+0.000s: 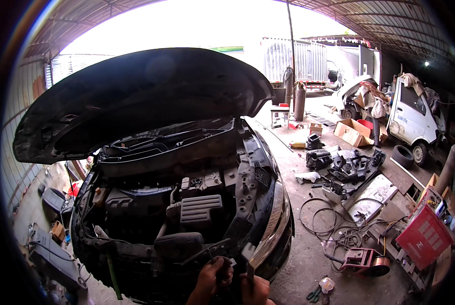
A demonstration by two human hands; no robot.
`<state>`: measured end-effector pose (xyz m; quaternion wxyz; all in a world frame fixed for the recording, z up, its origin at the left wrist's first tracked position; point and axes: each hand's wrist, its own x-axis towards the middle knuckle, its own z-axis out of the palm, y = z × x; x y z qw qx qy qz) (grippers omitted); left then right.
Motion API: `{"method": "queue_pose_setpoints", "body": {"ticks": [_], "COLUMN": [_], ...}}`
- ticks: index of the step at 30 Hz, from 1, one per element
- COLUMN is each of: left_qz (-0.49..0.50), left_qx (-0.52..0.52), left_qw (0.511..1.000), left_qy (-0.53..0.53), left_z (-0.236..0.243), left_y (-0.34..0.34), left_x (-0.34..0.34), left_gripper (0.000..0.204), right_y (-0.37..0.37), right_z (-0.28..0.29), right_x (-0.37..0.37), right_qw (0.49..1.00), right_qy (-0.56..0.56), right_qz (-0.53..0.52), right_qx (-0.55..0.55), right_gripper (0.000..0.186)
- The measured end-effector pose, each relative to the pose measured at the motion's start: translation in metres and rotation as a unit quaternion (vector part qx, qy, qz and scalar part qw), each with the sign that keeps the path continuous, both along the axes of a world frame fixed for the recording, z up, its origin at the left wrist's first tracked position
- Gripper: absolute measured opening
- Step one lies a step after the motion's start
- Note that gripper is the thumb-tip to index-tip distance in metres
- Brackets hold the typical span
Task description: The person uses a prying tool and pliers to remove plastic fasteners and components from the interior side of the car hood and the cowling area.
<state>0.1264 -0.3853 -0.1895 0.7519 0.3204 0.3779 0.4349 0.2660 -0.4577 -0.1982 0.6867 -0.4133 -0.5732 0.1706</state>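
Note:
My left hand [213, 278] is closed at the front edge of the engine bay, around something small with a pale end; I cannot make out what it is. Just to its right, my right hand [255, 291] grips an upright flat pale metal strip [250, 265] beside the inner end of the headlamp [270, 226]. Both hands are at the front of a dark car whose bonnet [141, 96] is raised, exposing the engine [136, 203] and a ribbed plastic housing [201, 207].
Right: loose car parts [352, 168], cardboard box [352, 132], coiled hoses [319, 216], pink wire-spool machine [357, 262], red cabinet [423, 229], gas cylinder [299, 104], tyre [402, 156] and partly dismantled white van [410, 122]. A truck [301, 61] stands behind. Left: corrugated wall [24, 127] and grey equipment [52, 254].

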Motion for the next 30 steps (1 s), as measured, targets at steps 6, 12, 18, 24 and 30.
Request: {"method": "queue_pose_setpoints", "body": {"ticks": [6,12,18,24,30], "left_qz": [-0.037,-0.047,-0.009,0.005,-0.001], "left_qx": [0.000,0.000,0.009,0.021,0.040], "left_qw": [0.999,0.999,1.000,0.999,0.999], "left_qy": [-0.027,-0.020,0.014,0.032,0.008], "left_z": [-0.007,-0.005,-0.006,-0.009,-0.006], "left_y": [0.001,0.000,-0.001,-0.001,-0.004], "left_x": [-0.004,-0.007,0.000,0.003,0.000], "left_gripper": [0.023,0.024,0.023,0.024,0.024], "right_y": [0.019,0.011,-0.007,0.006,0.019], "right_z": [-0.042,-0.041,-0.003,-0.013,-0.037], "right_x": [-0.002,-0.006,0.000,0.006,0.013], "right_qw": [0.933,0.977,0.997,0.980,0.967], "right_qy": [-0.167,-0.025,-0.048,-0.191,-0.156], "right_qz": [-0.043,-0.019,-0.053,-0.039,-0.076], "right_qx": [-0.316,-0.213,0.042,-0.025,-0.188], "right_gripper": [0.013,0.013,0.014,0.011,0.015]}}
